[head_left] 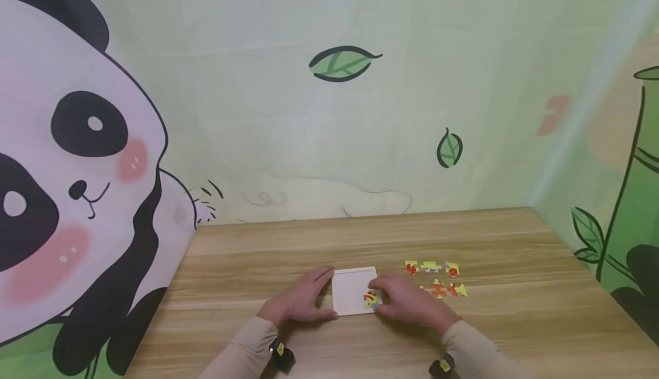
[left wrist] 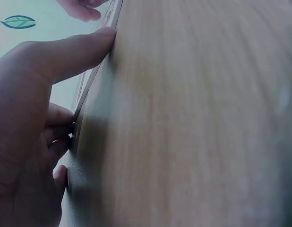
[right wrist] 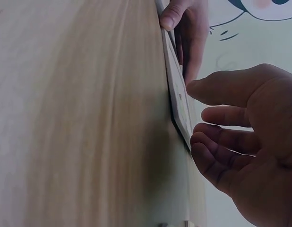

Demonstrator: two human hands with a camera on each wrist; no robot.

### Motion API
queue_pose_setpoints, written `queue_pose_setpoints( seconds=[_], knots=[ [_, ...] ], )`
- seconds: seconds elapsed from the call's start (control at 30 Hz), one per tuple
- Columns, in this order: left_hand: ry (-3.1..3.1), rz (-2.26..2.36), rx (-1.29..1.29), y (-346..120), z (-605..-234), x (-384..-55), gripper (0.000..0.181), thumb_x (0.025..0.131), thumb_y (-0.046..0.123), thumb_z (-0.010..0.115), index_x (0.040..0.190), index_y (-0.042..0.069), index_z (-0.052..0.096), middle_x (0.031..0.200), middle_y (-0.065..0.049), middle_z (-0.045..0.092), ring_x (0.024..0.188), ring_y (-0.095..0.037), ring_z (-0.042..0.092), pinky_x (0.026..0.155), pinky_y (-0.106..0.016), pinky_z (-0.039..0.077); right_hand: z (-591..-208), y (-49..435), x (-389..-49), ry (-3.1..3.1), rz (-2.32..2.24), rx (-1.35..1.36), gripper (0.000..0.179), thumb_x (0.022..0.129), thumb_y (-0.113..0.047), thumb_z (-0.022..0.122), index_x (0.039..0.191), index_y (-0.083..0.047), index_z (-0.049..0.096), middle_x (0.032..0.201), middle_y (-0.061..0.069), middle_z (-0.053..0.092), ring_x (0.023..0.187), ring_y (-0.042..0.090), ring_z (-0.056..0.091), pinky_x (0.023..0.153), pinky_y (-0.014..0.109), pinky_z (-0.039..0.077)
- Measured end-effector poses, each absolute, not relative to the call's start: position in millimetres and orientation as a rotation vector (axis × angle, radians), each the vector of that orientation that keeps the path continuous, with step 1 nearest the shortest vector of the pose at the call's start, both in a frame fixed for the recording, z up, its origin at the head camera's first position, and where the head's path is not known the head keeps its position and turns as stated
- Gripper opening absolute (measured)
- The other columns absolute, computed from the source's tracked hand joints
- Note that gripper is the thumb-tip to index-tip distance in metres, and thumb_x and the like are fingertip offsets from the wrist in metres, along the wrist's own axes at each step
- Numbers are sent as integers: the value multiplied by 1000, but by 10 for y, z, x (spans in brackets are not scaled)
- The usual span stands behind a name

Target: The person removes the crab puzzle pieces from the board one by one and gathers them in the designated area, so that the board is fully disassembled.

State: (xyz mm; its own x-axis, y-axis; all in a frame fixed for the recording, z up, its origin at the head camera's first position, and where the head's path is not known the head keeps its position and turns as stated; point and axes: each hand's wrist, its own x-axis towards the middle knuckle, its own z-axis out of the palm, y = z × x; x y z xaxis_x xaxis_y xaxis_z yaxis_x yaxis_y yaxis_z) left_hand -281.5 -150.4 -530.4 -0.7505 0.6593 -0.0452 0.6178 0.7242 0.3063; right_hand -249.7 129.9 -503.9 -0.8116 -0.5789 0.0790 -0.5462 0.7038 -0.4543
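A white puzzle tray [head_left: 346,292] lies on the table, with a colourful piece [head_left: 370,299] inside its lower right corner. My left hand [head_left: 304,298] holds the tray's left side, fingers by the far corner and thumb [left wrist: 96,47] at the near corner. Over the right edge, my right hand [head_left: 409,299] has its fingertips at the piece, index finger beyond it and thumb on the near side. In the right wrist view, the right thumb [right wrist: 226,87] and fingers stand apart above the tray [right wrist: 176,82], with nothing visible between them.
To the right of the tray lie several loose puzzle pieces [head_left: 431,267] in rows, red, orange and yellow. Some nearer pieces are partly hidden by my right arm. The wooden table [head_left: 247,259] meets a wall cloth [head_left: 257,110] printed with a panda and leaves.
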Motion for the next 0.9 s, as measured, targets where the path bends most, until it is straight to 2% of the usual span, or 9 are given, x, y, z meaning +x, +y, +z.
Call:
queue_pose_setpoints(
  seconds=[0.23,0.4,0.63,0.9],
  knots=[
    [2777,412,1028,-1503,-5304,-2820,99,82,62,65,151,3,29,158,-12,29,145,-28,29,120,-43,27,-5077,1236,-2541,2834,-719,-1025,35,76,-14,74,109,-6,68,88,-1,61,76,7,50,66,23,47],
    [2774,409,1023,-1506,-5304,-2817,99,81,63,65,152,3,29,158,-12,28,145,-29,29,119,-44,28,-5043,1197,-2537,2814,-702,-1013,30,76,-6,73,105,-4,67,88,2,63,77,10,53,67,27,49],
    [2770,408,1026,-1505,-5290,-2803,100,81,64,65,152,3,29,159,-13,28,145,-29,29,119,-45,27,-5021,1147,-2537,2812,-648,-909,43,74,-3,69,116,-5,66,95,4,61,83,15,56,71,31,52],
    [2774,417,1024,-1511,-5296,-2801,100,81,63,65,152,2,29,159,-13,28,145,-29,29,120,-44,27,-5049,1150,-2547,2793,-696,-949,30,73,-3,69,102,-11,71,93,2,56,80,13,49,66,24,44]
  ],
)
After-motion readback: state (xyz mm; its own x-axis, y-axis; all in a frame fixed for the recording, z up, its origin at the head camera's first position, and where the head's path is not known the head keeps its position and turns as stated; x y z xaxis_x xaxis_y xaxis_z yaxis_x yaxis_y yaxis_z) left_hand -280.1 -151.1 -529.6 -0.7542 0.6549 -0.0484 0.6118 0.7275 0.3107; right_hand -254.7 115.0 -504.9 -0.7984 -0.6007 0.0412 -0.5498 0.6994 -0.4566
